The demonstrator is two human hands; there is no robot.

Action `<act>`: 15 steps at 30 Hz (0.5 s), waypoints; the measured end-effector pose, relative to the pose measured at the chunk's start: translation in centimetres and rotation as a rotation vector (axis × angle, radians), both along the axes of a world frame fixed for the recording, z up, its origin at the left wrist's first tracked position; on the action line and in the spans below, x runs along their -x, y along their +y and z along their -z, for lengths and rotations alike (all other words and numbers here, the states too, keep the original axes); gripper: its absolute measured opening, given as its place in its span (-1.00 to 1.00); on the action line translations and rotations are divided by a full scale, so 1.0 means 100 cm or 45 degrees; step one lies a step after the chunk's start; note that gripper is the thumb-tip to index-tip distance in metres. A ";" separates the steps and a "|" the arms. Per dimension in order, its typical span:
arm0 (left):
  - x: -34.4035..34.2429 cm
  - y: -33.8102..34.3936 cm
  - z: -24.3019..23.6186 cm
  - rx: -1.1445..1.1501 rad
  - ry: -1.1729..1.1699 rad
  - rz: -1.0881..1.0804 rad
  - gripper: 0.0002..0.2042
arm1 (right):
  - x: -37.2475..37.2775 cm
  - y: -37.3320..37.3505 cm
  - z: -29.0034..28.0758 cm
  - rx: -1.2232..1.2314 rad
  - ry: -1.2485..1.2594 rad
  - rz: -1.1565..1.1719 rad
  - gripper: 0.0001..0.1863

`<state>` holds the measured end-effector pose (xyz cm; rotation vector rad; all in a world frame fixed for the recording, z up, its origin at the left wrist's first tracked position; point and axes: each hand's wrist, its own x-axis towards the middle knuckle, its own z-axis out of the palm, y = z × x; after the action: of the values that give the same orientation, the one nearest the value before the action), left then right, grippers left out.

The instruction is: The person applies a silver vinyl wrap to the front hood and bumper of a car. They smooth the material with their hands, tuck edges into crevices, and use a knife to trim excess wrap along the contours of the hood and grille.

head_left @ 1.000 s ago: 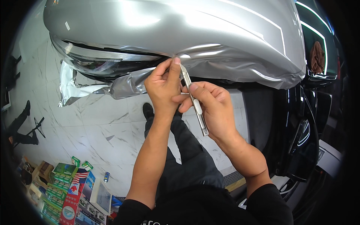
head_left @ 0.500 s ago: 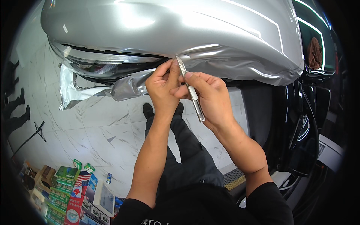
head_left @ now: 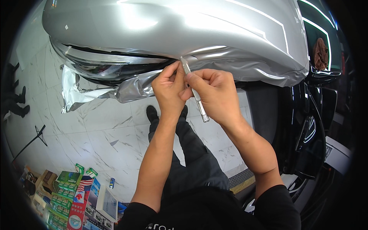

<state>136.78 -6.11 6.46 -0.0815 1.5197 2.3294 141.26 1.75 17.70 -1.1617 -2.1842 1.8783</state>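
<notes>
Right hand [head_left: 216, 94] pinches the slim knife [head_left: 199, 102]; guide it shallowly. Whether left hand [head_left: 168, 92] grips silver film [head_left: 241, 63], I cannot tell.

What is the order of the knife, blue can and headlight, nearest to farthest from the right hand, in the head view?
1. Knife, held in the right hand.
2. Headlight, left of the hand.
3. Blue can, lower left on floor.

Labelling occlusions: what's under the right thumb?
A slim silver cutter: both its ends show past the right hand. The stretch beneath the thumb is covered, so its surface there can't be seen.
</notes>
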 end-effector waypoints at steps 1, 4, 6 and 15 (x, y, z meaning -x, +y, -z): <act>0.000 -0.001 0.001 0.015 0.003 0.005 -0.79 | 0.003 0.001 -0.006 -0.016 -0.084 -0.062 -0.67; -0.002 -0.004 0.003 0.066 0.073 0.040 -0.80 | 0.011 0.005 -0.021 -0.043 -0.255 -0.201 -0.71; -0.005 -0.005 0.005 0.082 0.095 0.054 -0.80 | 0.011 0.008 -0.020 -0.036 -0.260 -0.233 -0.71; -0.006 -0.012 -0.033 0.248 -0.057 0.262 -0.66 | -0.060 0.012 -0.025 -0.026 0.017 -0.235 -0.79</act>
<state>137.42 -7.29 9.72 -0.0252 1.6457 2.0048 147.24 2.98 20.19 -0.9710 -2.3717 1.9180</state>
